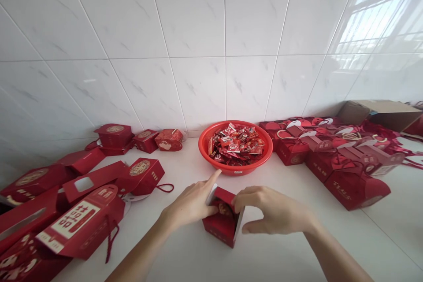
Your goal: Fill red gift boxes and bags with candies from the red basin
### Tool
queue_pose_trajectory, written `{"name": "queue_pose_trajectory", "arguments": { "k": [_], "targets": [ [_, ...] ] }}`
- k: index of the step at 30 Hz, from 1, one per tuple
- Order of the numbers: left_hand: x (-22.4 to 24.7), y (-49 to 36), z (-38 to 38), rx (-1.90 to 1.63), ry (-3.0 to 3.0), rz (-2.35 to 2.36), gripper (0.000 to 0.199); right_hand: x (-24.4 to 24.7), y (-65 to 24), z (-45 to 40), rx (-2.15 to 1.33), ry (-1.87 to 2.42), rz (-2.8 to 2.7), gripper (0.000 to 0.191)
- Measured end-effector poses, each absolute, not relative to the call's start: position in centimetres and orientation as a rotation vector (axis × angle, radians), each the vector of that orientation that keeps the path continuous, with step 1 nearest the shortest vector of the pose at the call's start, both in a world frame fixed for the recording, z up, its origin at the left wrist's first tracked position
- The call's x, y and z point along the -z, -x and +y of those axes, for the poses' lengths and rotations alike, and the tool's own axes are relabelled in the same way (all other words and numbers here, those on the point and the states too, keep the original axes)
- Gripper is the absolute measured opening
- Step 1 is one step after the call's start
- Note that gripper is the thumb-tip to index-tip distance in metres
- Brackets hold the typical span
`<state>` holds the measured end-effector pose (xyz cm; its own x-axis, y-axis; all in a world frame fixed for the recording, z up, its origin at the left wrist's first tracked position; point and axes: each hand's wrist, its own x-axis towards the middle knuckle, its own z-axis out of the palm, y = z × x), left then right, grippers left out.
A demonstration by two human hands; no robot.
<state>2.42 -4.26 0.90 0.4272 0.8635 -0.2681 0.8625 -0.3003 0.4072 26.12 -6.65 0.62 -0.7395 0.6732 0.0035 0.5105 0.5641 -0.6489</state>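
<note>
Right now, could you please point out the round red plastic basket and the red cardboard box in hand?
Red plastic basket (247,168): head view, front wall.
Red cardboard box in hand (218,232): head view, front wall.

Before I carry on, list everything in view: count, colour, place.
Open box: one, red, between the hands.
Basket: one, orange-red, against the wall.
Wrapped sweets: many, mostly red, in the basket.
Left-side boxes: several, red, overlapping.
Right-side boxes: many, red and pinkish, crowded together.
Carton: one, brown, far right.
Tabletop: one, white, beneath everything.
Tiled wall: one, white with grey veins, behind.
Left hand, right hand: one each, at the open box.
</note>
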Motion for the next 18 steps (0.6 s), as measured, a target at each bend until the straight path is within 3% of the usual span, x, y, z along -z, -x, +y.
{"name": "queue_pose_trajectory", "arguments": {
  "k": [7,13,18],
  "targets": [
    [-1.3,-0.6,-4.2,-0.038,-2.119,1.355,0.077,1.8,-25.5,-6.7,-0.986,0.948,-2.519,0.023],
    [-1.1,-1.2,-4.5,-0.28,-2.057,1.223,0.038,2.9,-26.0,-6.6,-0.993,1.068,-2.155,0.025],
    [-0.4,-2.5,-4.6,-0.252,-2.155,1.061,0.035,4.8,-25.4,-6.3,-0.962,1.144,-2.01,0.035]
  ]
}}
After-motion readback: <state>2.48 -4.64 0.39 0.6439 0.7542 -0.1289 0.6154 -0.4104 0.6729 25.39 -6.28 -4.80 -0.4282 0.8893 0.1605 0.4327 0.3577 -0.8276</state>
